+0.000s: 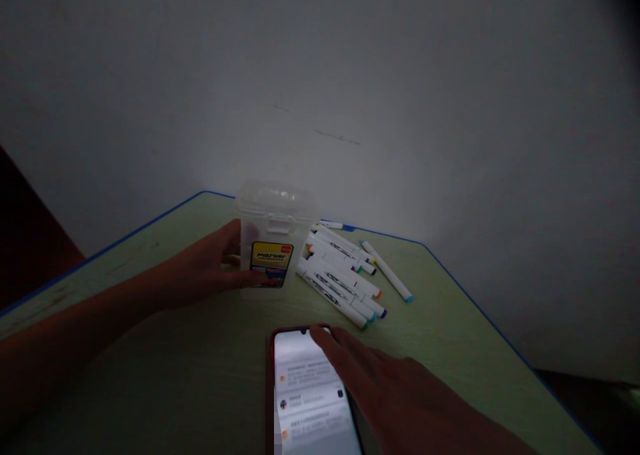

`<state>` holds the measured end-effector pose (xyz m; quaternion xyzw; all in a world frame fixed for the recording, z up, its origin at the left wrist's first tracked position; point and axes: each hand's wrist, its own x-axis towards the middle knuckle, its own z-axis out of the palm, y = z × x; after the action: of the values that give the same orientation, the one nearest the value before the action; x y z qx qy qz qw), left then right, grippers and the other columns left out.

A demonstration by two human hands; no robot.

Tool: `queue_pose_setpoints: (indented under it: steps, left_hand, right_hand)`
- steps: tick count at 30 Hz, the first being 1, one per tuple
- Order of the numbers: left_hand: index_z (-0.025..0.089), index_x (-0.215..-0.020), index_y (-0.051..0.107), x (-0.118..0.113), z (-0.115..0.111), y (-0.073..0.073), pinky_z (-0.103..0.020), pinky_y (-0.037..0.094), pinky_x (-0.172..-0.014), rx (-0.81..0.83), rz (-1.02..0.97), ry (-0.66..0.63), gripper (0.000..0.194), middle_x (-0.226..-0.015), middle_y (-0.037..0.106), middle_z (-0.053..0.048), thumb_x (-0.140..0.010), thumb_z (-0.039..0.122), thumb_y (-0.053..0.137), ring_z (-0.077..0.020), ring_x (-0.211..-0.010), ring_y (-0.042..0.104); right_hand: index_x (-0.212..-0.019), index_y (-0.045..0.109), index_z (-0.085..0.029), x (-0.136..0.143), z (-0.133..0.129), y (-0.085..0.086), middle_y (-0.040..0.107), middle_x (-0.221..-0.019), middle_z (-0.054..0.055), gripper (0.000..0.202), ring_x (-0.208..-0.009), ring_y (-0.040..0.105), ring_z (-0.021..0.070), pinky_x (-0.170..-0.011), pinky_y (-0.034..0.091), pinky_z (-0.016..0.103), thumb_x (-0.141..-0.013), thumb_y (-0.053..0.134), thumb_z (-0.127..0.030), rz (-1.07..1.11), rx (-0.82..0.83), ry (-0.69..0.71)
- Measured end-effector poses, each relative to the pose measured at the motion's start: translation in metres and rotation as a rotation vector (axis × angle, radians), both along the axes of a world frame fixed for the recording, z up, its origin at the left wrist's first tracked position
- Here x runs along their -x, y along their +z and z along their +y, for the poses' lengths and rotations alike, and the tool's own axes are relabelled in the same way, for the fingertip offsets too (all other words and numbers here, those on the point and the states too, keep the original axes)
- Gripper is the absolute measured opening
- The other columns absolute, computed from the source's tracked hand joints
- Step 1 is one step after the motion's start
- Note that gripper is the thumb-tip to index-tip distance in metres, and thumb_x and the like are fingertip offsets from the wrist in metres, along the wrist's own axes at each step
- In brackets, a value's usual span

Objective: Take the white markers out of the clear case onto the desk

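Observation:
A clear plastic marker box (pixel 270 231) with a closed lid and a yellow "Marker" label stands upright on the table. My left hand (pixel 215 268) grips it from the left side, the thumb across the lower label and the other fingers partly hidden behind. In front lies a smartphone (pixel 305 375) with a lit screen and a red edge. My right hand (pixel 370 375) is on its upper right corner, one digit over the top of the screen, the rest along the right edge and partly hidden. Several white markers (pixel 345 275) with coloured ends lie right of the box.
The pale green table (pixel 440 348) has a blue edge and meets a grey-white wall (pixel 350 95) at the back. One marker with light blue ends (pixel 387 271) lies apart on the right. Another marker (pixel 331 225) lies by the back edge. The room is dim.

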<state>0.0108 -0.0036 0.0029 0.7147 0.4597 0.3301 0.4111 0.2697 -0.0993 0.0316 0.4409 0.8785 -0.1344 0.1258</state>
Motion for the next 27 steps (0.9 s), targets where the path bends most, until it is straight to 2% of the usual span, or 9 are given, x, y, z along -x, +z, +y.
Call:
queue_pose_setpoints:
  steps: [4, 8, 17, 23, 27]
  left_hand:
    - [0.021, -0.121, 0.048, 0.002, 0.0, -0.002, -0.042, 0.055, -0.09, 0.008, -0.012, 0.003, 0.064, -0.124, 0.067, -0.01, -0.067, 0.041, 0.077, -0.0258, -0.105, 0.068]
    - [0.021, -0.119, 0.048, 0.002, 0.001, -0.003, -0.041, 0.055, -0.09, -0.002, -0.006, -0.002, 0.062, -0.123, 0.067, -0.009, -0.068, 0.04, 0.077, -0.0246, -0.104, 0.068]
    - [0.022, -0.12, 0.048, 0.002, 0.001, -0.002, -0.042, 0.054, -0.092, 0.015, -0.007, 0.011, 0.063, -0.124, 0.066, -0.008, -0.067, 0.041, 0.078, -0.0247, -0.108, 0.066]
    - [0.021, -0.117, 0.049, 0.002, 0.001, -0.002, -0.043, 0.054, -0.091, 0.018, -0.007, 0.009, 0.063, -0.12, 0.068, -0.009, -0.066, 0.043, 0.078, -0.0258, -0.105, 0.067]
    - [0.022, -0.119, 0.049, 0.001, 0.002, -0.002, -0.043, 0.053, -0.094, 0.023, -0.002, 0.015, 0.063, -0.126, 0.065, -0.008, -0.067, 0.042, 0.078, -0.0249, -0.109, 0.066]
  right_hand:
    - [-0.153, 0.021, -0.016, -0.004, 0.0, -0.006, 0.04, -0.148, 0.022, 0.092, -0.106, 0.066, 0.0388, -0.075, 0.061, 0.047, -0.074, 0.068, -0.029, 0.074, -0.046, 0.035]
    - [-0.155, 0.016, -0.02, -0.012, -0.003, -0.016, 0.043, -0.148, 0.02, 0.095, -0.105, 0.067, 0.0372, -0.074, 0.061, 0.046, -0.075, 0.067, -0.03, 0.113, -0.096, 0.067]
    - [-0.153, 0.024, -0.017, -0.001, -0.001, -0.006, 0.043, -0.148, 0.021, 0.092, -0.102, 0.068, 0.0372, -0.073, 0.061, 0.044, -0.073, 0.069, -0.027, 0.028, -0.053, 0.027]
    - [-0.155, 0.014, -0.02, -0.005, 0.0, -0.009, 0.041, -0.149, 0.021, 0.099, -0.105, 0.067, 0.0383, -0.074, 0.06, 0.046, -0.073, 0.069, -0.031, 0.077, -0.028, 0.041]
    - [-0.154, 0.019, -0.016, 0.0, 0.002, -0.005, 0.037, -0.15, 0.022, 0.095, -0.109, 0.064, 0.0399, -0.077, 0.059, 0.048, -0.074, 0.069, -0.029, 0.005, 0.025, 0.005]
